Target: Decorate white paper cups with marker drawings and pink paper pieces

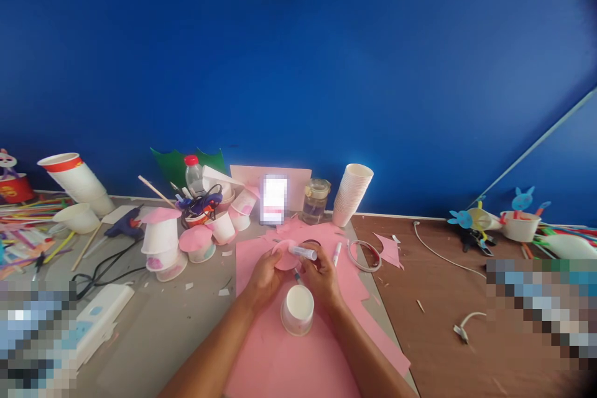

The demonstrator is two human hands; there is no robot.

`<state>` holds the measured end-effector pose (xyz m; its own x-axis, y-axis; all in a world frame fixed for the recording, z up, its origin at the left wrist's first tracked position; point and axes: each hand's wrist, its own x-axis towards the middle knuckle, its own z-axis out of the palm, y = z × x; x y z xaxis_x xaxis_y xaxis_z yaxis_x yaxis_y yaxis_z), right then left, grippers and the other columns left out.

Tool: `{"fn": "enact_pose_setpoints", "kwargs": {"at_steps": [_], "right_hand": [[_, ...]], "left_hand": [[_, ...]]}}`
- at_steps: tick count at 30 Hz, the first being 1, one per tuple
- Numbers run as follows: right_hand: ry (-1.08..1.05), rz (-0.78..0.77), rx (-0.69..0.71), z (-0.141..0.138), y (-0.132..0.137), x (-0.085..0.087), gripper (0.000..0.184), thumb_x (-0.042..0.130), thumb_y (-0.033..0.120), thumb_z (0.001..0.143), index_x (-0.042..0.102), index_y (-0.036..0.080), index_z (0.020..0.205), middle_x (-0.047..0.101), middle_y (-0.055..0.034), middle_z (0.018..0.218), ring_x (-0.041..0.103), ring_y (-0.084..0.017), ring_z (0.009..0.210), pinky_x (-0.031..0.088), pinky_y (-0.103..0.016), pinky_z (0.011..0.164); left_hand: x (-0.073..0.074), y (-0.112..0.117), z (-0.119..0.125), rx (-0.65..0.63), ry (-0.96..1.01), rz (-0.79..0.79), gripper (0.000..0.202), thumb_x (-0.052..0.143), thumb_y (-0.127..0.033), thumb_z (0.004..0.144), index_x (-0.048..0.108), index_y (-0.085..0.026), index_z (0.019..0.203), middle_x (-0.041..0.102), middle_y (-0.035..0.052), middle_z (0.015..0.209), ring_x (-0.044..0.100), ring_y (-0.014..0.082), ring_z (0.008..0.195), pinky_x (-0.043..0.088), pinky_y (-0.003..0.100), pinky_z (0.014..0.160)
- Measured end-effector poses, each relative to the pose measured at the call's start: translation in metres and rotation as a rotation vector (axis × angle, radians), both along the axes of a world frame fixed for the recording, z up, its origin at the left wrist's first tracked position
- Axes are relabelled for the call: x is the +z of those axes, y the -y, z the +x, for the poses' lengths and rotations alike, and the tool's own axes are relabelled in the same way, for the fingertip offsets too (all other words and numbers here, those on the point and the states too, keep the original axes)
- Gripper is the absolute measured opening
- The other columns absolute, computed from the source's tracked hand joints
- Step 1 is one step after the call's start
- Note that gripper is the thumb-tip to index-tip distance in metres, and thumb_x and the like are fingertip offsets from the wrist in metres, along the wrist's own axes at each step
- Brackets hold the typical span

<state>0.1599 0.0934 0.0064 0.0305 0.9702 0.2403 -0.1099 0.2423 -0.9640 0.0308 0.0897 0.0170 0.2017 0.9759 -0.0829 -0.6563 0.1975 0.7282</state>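
My left hand (265,275) is closed on the edge of a pink paper disc (282,257), thumb on top. A pale, thick marker-like tube (304,253) is gripped in my right hand (321,276), its end over the disc; whether it is a marker or a glue stick I cannot tell. Just below both hands, a white paper cup (298,314) stands on a large pink paper sheet (289,367). To the right of my right hand lies a white marker (336,253), with a roll of clear tape (364,256) beyond it.
Pink-topped paper cups (160,239), a glue gun (124,224) and a power strip (105,317) occupy the left. Behind the hands stand a lit phone (273,199), a glass jar (316,202) and a leaning cup stack (353,194). A white cable (441,256) crosses the brown right side.
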Motion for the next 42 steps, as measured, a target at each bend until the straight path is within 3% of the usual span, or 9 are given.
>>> {"fn": "enact_pose_setpoints", "kwargs": {"at_steps": [7,15,22,27,31,37,42], "right_hand": [[0.046,0.010,0.016,0.000,0.003,-0.003,0.023,0.065,0.034,0.079,0.066,0.022,0.098,0.065,-0.0027,0.089,0.056,-0.012,0.063,0.047,-0.022,0.052],[-0.022,0.063,-0.035,-0.002,0.003,0.003,0.019,0.065,0.027,0.077,0.066,0.024,0.096,0.065,-0.0012,0.089,0.052,-0.009,0.054,0.046,-0.023,0.054],[0.091,0.061,0.050,0.000,0.003,-0.006,0.023,0.067,0.025,0.077,0.070,0.026,0.100,0.065,-0.0049,0.103,0.059,-0.017,0.078,0.048,-0.024,0.057],[0.187,0.087,0.030,0.003,0.000,-0.012,0.025,0.062,0.024,0.080,0.068,0.027,0.104,0.068,-0.0043,0.102,0.061,-0.018,0.081,0.050,-0.026,0.060],[0.344,0.188,-0.028,0.005,0.001,-0.008,0.025,0.056,0.025,0.084,0.064,0.024,0.108,0.069,-0.0058,0.102,0.064,-0.020,0.085,0.052,-0.028,0.065],[0.632,0.538,-0.206,0.004,0.001,-0.006,0.020,0.051,0.022,0.087,0.060,0.022,0.105,0.070,-0.0080,0.100,0.065,-0.022,0.088,0.052,-0.036,0.075],[0.690,0.559,-0.322,0.001,0.000,-0.008,0.019,0.050,0.022,0.088,0.060,0.021,0.104,0.071,-0.0066,0.090,0.064,-0.020,0.077,0.051,-0.034,0.071]], "left_hand": [[0.002,0.003,0.003,0.030,-0.008,-0.022,0.025,0.068,-0.034,0.075,0.065,-0.012,0.086,0.069,0.0112,0.083,0.064,0.0263,0.080,0.049,0.039,0.075],[0.000,0.004,0.001,0.119,-0.088,-0.057,0.024,0.066,-0.033,0.077,0.064,-0.011,0.085,0.067,0.0081,0.074,0.065,0.0260,0.079,0.049,0.039,0.073],[-0.001,0.007,0.004,0.097,-0.059,-0.006,0.028,0.066,-0.033,0.078,0.064,-0.012,0.096,0.068,0.0119,0.095,0.065,0.0252,0.085,0.049,0.037,0.077],[0.006,0.009,0.004,0.088,-0.069,0.013,0.029,0.061,-0.035,0.081,0.064,-0.011,0.098,0.068,0.0130,0.098,0.064,0.0257,0.088,0.049,0.037,0.077],[0.007,0.011,0.006,0.114,-0.125,-0.032,0.032,0.065,-0.036,0.077,0.065,-0.012,0.098,0.068,0.0106,0.094,0.064,0.0250,0.087,0.049,0.035,0.076],[-0.005,0.007,0.004,0.220,-0.324,0.019,0.034,0.067,-0.042,0.074,0.067,-0.012,0.091,0.070,0.0094,0.092,0.062,0.0242,0.090,0.047,0.033,0.081],[-0.007,0.003,0.001,0.219,-0.360,0.061,0.033,0.066,-0.043,0.075,0.068,-0.013,0.090,0.070,0.0087,0.094,0.062,0.0237,0.090,0.047,0.032,0.082]]}}
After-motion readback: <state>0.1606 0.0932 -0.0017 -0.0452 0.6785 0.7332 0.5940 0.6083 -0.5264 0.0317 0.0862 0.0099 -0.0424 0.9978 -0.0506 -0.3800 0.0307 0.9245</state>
